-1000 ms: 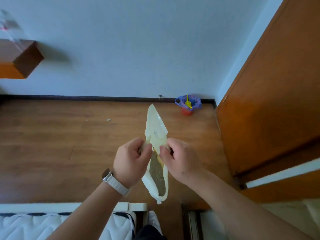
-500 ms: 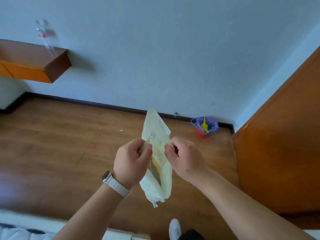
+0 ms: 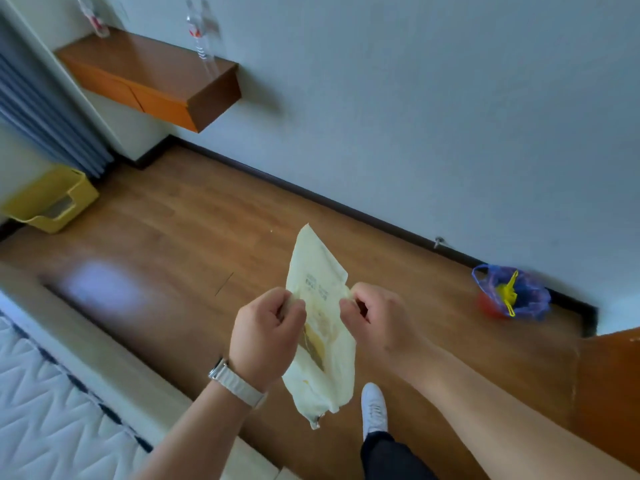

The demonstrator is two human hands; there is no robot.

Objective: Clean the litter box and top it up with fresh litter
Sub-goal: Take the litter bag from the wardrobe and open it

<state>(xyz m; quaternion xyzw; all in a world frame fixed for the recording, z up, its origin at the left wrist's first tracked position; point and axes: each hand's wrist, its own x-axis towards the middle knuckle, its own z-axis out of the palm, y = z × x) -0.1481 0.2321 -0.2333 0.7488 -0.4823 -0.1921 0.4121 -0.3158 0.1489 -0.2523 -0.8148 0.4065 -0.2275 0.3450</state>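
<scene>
A cream litter bag (image 3: pixel 320 271) hangs in front of me, grey litter showing through its window. My left hand (image 3: pixel 266 336) pinches the bag's left edge and my right hand (image 3: pixel 375 317) pinches its right edge, both closed on it. A yellow litter box (image 3: pixel 52 199) with grey litter inside stands on the floor at the far left, by the curtain. Far right, by the wall, a small red bin lined with a blue bag (image 3: pixel 519 292) holds a yellow scoop (image 3: pixel 507 294).
A wooden wall shelf (image 3: pixel 156 77) with clear bottles hangs at upper left. A white mattress (image 3: pixel 45 403) on a pale frame fills the lower left. A brown door (image 3: pixel 613 382) is at the right. My white shoe (image 3: pixel 374 408) is on the wood floor.
My view has swung left and tilted: the yellow litter box and the curtain have come into sight, and the bin has slid to the right. Both hands still hold the bag.
</scene>
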